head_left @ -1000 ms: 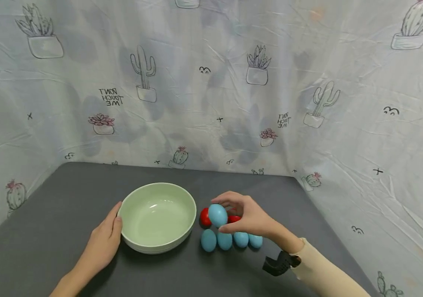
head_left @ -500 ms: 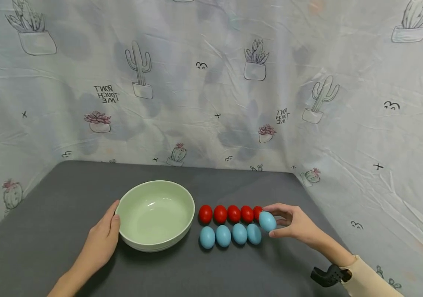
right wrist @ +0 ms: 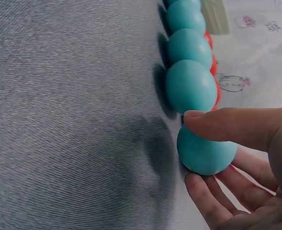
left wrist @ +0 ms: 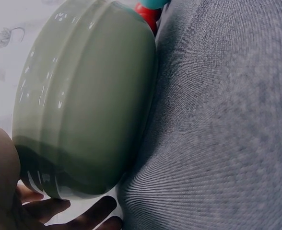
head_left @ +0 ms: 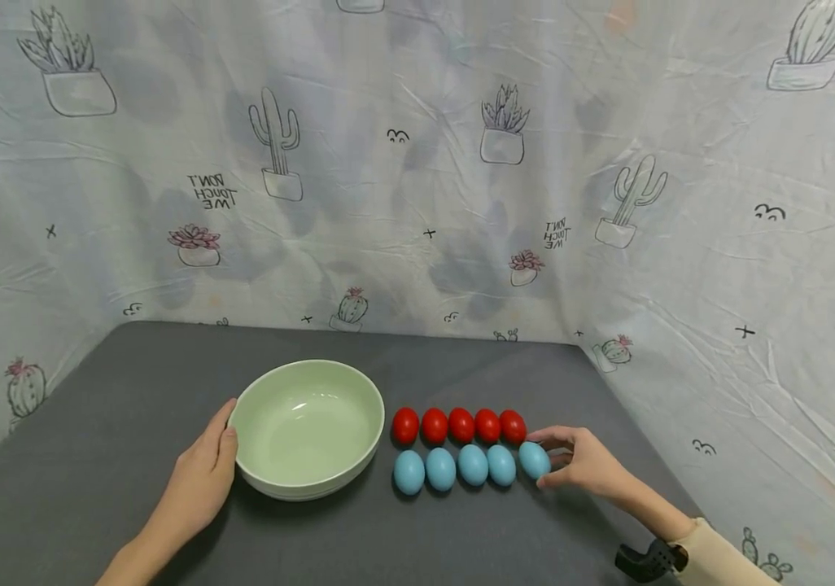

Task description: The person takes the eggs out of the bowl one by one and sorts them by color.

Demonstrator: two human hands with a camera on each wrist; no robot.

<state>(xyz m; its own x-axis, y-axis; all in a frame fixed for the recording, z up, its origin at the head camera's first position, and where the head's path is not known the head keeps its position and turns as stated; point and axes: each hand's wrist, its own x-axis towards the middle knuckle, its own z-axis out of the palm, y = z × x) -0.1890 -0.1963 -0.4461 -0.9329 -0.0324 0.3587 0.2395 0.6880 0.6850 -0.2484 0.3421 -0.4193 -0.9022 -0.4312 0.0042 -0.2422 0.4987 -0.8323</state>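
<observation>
In the head view, my right hand [head_left: 584, 464] pinches a blue egg [head_left: 535, 461] at the right end of a row of blue eggs [head_left: 472, 465]. The right wrist view shows the thumb on one side of this egg [right wrist: 205, 151] and the fingertips on the other; it sits low, at the cloth or just over it. A row of red eggs [head_left: 461, 425] lies right behind the blue row. My left hand [head_left: 201, 472] rests against the outer left side of a pale green bowl [head_left: 308, 427], its fingers fairly straight. The bowl's inside shows nothing in it.
Both rows lie to the right of the bowl on a dark grey cloth-covered table [head_left: 359, 541]. A pale curtain [head_left: 373, 187] printed with cactus drawings hangs behind the table and along its sides. A black band [head_left: 648, 561] circles my right wrist.
My right hand has carried the blue egg rightward past the red eggs, then lowered it to the end of the blue row. The left hand and bowl stay put.
</observation>
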